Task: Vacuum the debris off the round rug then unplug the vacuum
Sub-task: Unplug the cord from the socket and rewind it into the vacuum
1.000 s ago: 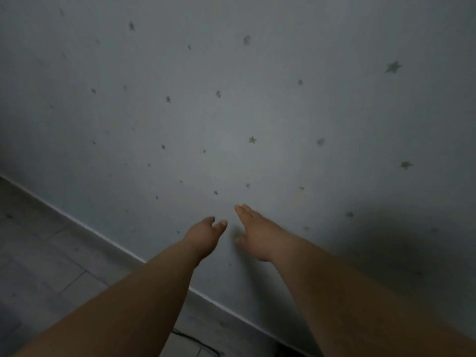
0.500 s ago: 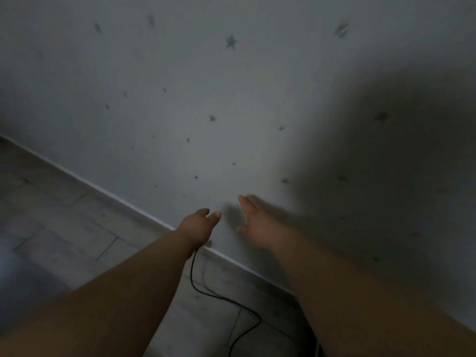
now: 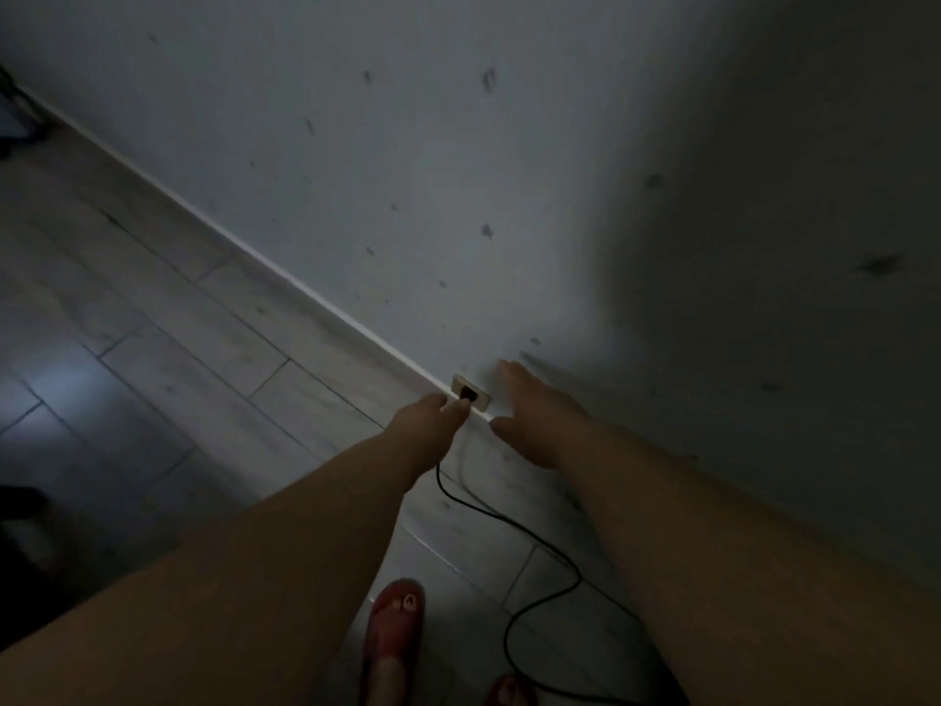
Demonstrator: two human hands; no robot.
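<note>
A black plug (image 3: 469, 394) sits in a pale socket plate (image 3: 458, 383) low on the wall, just above the baseboard. My left hand (image 3: 427, 422) reaches it with bunched fingertips that pinch the plug's near side. Its black cord (image 3: 555, 555) drops from under that hand and loops across the floor toward the bottom edge. Right of the socket, my right hand (image 3: 540, 417) lies with straight, spread fingers against the wall and holds nothing. Neither the vacuum nor the round rug is in view.
The grey wall (image 3: 407, 170) carries several small star stickers, and a white baseboard (image 3: 285, 275) runs diagonally along pale floor tiles (image 3: 168, 318). My foot in a red sandal (image 3: 394, 624) stands beside the cord loop. The right side lies in deep shadow.
The view has dropped toward the floor, which brings the socket, plug and sandal into sight. My left hand has moved down onto the plug, and my right hand has settled beside the socket.
</note>
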